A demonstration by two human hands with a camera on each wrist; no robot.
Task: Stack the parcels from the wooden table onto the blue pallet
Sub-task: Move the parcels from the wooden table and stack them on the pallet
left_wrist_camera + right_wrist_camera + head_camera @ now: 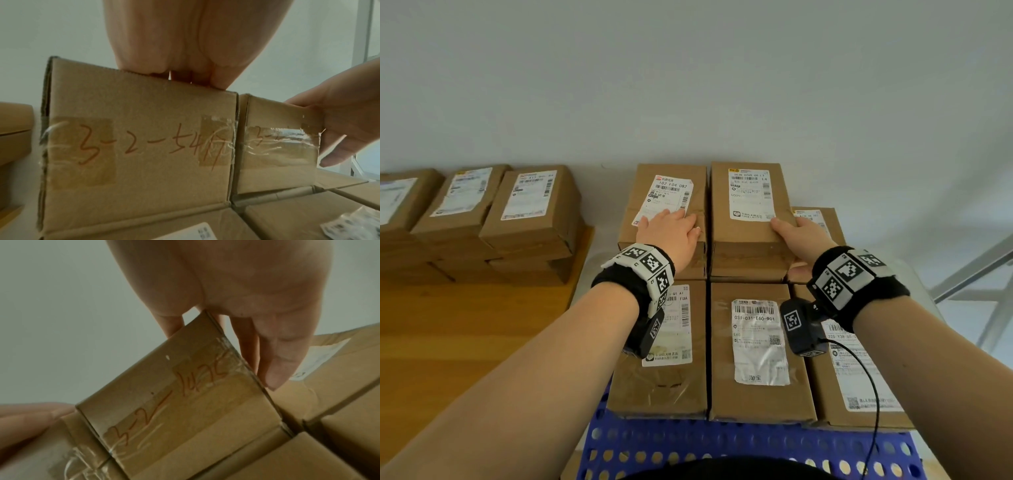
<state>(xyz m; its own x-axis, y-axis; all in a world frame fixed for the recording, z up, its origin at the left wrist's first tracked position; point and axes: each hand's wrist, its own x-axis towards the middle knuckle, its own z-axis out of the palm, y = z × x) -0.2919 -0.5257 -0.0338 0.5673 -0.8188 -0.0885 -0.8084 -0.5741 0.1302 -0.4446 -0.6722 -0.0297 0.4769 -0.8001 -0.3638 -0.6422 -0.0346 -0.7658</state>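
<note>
On the far left we see the wooden surface, where three stacks of parcels wait against the wall; we judge that these are the ones not yet moved. To the right of it the blue pallet carries a lower layer of boxes, and on the far half of this layer a second layer has begun.

Our left hand lies flat on the top of the far left parcel, fingers straight across the label; this grip is released, it only presses. We think it holds the box steady so that its neighbour can sit close against it. Our right hand is at the near right corner of the second parcel, thumb on the top, fingers reaching down its right side; the grip is grasping this box lightly, probably to push it left. The two boxes stand touching, side by side, upright.

The head view gives the labels and the order on the pallet, but it hides the near faces. The left wrist view shows there a red handwritten mark under clear tape, and the fingers of the right hand on the side of the second box. The right wrist view shows these fingers fairly straight, and a similar red mark.
</note>
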